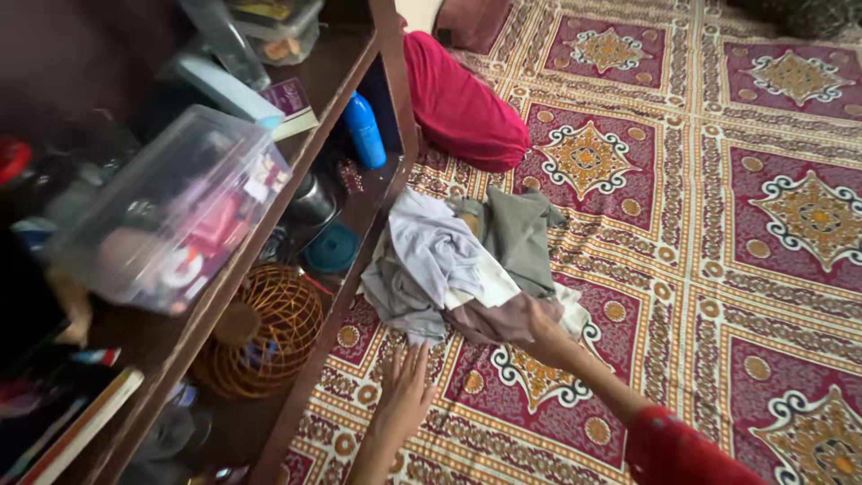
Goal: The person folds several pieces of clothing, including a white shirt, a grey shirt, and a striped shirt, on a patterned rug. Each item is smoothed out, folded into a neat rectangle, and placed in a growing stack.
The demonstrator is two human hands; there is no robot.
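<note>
R hand point(539, 325) grips brown cloth at clothes pile point(467, 269) edge | L hand point(406, 388) flat, released on patterned mat point(718, 224) | best: lift slow, keep pile tog.

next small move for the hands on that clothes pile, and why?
Probably lift the brown garment clear: the right hand is tucked into the clothes pile at that piece, while the left hand lies flat on the carpet, free.
</note>
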